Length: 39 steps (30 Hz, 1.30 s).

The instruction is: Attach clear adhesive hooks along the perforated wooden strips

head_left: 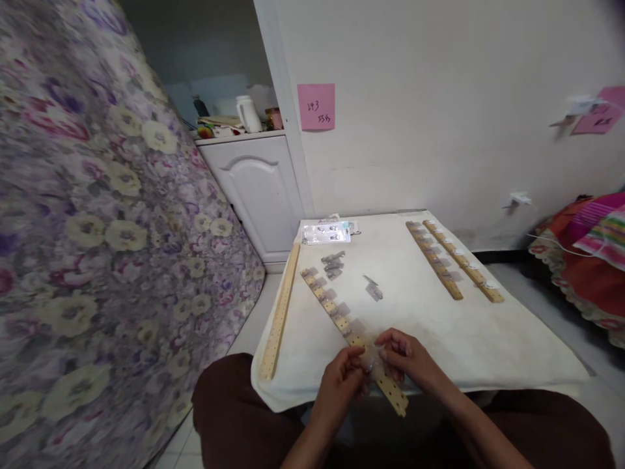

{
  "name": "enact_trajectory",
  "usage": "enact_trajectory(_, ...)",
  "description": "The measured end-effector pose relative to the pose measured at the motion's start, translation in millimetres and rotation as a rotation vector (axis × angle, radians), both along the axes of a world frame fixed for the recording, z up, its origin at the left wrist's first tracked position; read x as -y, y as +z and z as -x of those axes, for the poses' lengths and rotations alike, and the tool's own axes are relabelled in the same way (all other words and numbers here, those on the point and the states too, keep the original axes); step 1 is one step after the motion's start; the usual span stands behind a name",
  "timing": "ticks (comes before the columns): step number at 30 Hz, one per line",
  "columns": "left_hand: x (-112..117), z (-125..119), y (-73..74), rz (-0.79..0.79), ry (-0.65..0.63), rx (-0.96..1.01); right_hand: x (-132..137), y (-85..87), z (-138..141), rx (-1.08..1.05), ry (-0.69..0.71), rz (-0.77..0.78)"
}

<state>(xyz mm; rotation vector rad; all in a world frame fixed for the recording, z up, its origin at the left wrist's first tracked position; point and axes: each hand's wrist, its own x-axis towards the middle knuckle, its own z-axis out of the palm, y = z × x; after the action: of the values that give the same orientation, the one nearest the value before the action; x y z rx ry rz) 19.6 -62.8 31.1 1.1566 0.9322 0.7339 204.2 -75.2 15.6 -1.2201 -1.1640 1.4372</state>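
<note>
A pale wooden-looking strip with holes (390, 393) lies slanted across the near edge of the table, its near end jutting past it. Small clear plastic pieces (343, 309) sit in a row along its far part. Above the strip, a clear plastic piece (371, 358) is between my hands. My left hand (342, 378) has its fingers curled and pinches the piece from the left. From the other side my right hand (405, 355) grips it with thumb and fingertips. The piece's exact shape is blurred and partly hidden by fingers.
On the white-covered table (469, 339), a bare holed strip (280, 316) lies left. Two filled strips, one nearer (434, 260) and one farther right (463, 262), lie at right. Loose clear pieces (333, 264), another small piece (374, 290) and clear packaging (325, 232) lie beyond my hands.
</note>
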Motion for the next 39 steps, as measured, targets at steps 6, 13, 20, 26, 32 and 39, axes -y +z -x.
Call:
enact_trajectory(6,-1,-1,-9.3,-0.01,0.059,0.11,-6,-0.6,4,0.047,0.01,-0.016)
enact_trajectory(13,-5,0,-16.0,-0.048,0.112,0.016,-22,-2.0,2,0.054,0.014,-0.009)
enact_trajectory(20,-8,10,-20.2,-0.261,0.169,-0.262,-34,-11.4,1,0.066,0.028,0.031)
enact_trajectory(26,-6,11,-20.3,-0.509,0.131,-0.518,-31,-12.4,5,0.111,-0.021,0.066)
enact_trajectory(32,-10,10,-22.0,-0.585,0.078,-0.545,-28,-13.2,6,0.178,-0.053,0.054)
enact_trajectory(39,-8,12,-21.3,-0.613,0.067,-0.517,-25,-13.5,5,0.195,-0.063,0.018)
